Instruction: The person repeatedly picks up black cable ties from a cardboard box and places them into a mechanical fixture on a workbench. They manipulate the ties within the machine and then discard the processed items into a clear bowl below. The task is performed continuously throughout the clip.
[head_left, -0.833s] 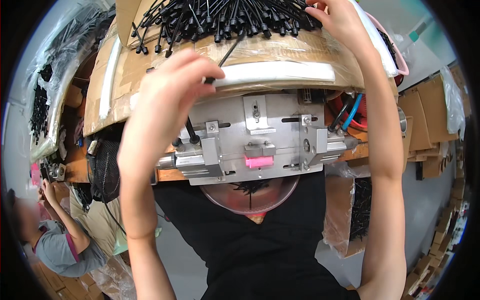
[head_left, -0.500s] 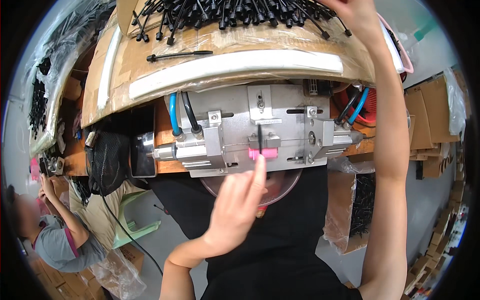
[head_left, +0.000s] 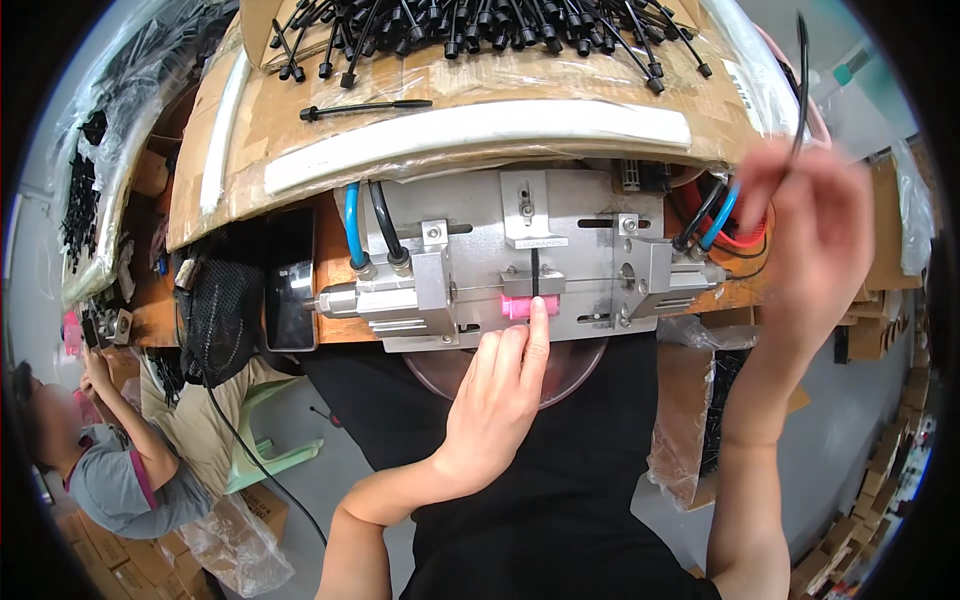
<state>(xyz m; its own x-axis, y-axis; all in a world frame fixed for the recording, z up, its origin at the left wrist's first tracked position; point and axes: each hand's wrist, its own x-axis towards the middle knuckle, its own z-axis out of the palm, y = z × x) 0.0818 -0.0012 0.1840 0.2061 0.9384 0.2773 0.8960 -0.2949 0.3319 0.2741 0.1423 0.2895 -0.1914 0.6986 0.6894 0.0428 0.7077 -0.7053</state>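
A slim black rod (head_left: pixel 535 265) lies front to back across a pink block (head_left: pixel 517 307) in the middle of a metal fixture (head_left: pixel 480 215). My left hand (head_left: pixel 495 405) presses its outstretched index finger on the rod's near end; the other fingers are bent and the thumb is hidden. My right hand (head_left: pixel 815 235), smeared by motion, is raised at the right with bent fingers around another black rod (head_left: pixel 803 75), which points up and away. The fingertips there are too blurred to make out exactly.
Many black knob-ended rods (head_left: pixel 500 30) are heaped on the taped cardboard (head_left: pixel 240 190) behind the fixture. Blue air hoses (head_left: pixel 352 225) rise from both side cylinders. A phone-like black slab (head_left: pixel 290 300) lies left; an open carton (head_left: pixel 690 420) stands right. A person (head_left: pixel 125 470) works at far left.
My right hand has come down and nearer from the heap, now with a rod in it. My left index finger has moved slightly right and up on the rod in the fixture.
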